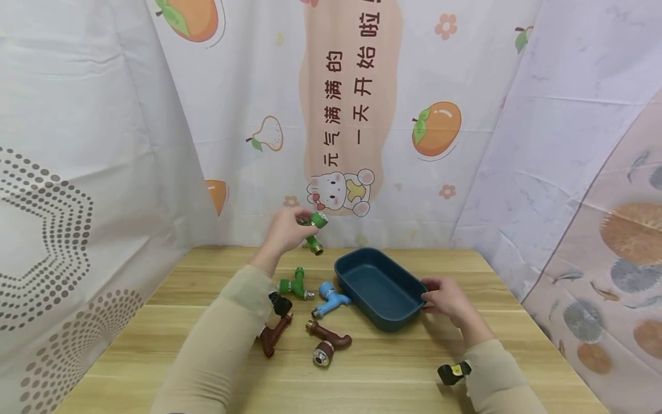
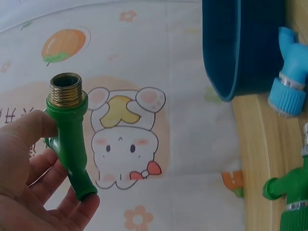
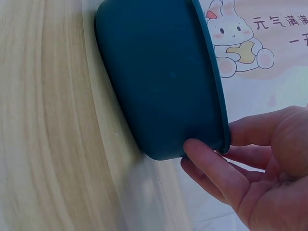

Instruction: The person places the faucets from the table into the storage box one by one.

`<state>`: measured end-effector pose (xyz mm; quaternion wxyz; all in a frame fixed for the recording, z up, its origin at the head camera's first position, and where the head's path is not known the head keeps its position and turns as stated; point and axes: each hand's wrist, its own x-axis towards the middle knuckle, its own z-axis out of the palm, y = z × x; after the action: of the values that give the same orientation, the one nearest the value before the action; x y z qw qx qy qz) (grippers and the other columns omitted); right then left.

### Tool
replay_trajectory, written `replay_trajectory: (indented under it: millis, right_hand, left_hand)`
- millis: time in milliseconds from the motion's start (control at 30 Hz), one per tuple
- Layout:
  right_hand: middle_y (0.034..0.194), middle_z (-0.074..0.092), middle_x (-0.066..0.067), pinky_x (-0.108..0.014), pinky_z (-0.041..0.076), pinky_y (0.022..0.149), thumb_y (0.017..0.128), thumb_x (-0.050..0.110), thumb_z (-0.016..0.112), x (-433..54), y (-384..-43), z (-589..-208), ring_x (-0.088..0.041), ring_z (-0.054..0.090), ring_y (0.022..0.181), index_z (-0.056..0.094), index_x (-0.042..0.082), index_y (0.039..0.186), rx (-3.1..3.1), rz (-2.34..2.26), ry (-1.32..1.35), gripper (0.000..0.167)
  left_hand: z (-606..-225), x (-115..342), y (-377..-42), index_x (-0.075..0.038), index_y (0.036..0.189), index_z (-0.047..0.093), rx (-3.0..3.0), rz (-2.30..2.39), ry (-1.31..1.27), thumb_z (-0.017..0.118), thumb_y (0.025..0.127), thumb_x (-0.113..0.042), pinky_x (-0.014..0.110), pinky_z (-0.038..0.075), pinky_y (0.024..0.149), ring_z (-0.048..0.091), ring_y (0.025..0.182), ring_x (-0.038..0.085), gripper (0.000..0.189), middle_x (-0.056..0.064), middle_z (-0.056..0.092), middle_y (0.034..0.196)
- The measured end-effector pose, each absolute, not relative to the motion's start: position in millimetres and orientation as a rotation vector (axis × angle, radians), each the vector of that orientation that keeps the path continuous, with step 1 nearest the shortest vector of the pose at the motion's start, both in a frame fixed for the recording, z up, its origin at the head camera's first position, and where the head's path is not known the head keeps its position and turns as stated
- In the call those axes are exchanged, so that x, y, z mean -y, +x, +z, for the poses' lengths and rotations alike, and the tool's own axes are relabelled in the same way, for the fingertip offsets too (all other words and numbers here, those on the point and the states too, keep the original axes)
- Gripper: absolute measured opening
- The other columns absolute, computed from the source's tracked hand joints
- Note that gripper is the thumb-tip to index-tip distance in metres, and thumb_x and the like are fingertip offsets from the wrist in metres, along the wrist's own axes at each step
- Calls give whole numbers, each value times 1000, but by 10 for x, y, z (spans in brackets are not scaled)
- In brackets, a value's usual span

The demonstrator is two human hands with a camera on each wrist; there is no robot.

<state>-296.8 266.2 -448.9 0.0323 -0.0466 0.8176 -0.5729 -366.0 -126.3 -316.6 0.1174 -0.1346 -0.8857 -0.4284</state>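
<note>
My left hand [image 1: 289,230] holds a green tap [image 1: 318,221] up in the air, left of and above the blue tub [image 1: 380,282]. In the left wrist view, the tap's brass threaded end [image 2: 66,90] points up, with thumb and fingers curled around its green body. My right hand [image 1: 449,299] grips the tub at its right corner. The right wrist view shows thumb and fingers pinching the tub's rim [image 3: 219,91] from both sides. Inside, the tub's bare floor shows.
Left of the tub lie a second green tap [image 1: 297,284] and a light blue tap [image 1: 331,300]. Two brown taps lie nearer, one [image 1: 331,339] in the middle, another [image 1: 271,336] partly behind the left sleeve. A printed curtain [image 1: 248,190] hangs behind the wooden table [image 1: 393,374].
</note>
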Motion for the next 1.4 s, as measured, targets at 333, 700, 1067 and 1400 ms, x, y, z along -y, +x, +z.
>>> replay_trajectory:
  millis: [333,700,1067,1400]
  right_hand:
    - [127,52,-39,-54,57,83,93,-13,54,-2662,-2950,-4526,-41,63,107,43,-23,137,-2490,-1790,-123,46]
    - [127,52,-40,-55,57,84,92,-13,53,-2658,-2947,-4553,-42,63,106,43,-23,136,-2483,-1799,-129,46]
    - [129,51,-39,-54,57,84,93,-12,54,-2657,-2976,-4527,-38,65,103,43,-22,137,-2481,-1804,-126,46]
    - [127,52,-40,-56,56,86,92,-13,53,-2659,-2976,-4525,-39,65,102,44,-23,136,-2470,-1815,-132,46]
  left_hand:
    - [-3224,928,-3652,-12,115,74,2579,-1326,-481,79,86,-16,36,54,73,62,93,23,30,3,68,102]
    - [-3347,570,-3647,-11,112,75,2547,-1363,-536,81,85,-16,37,52,81,62,95,22,28,2,69,100]
    - [-3456,332,-3631,-14,111,75,2598,-1287,-590,81,86,-21,33,52,79,62,91,17,26,-3,70,98]
    - [-3605,174,-3593,-14,115,74,2644,-1320,-550,79,89,-21,33,52,81,60,94,17,27,-2,68,103]
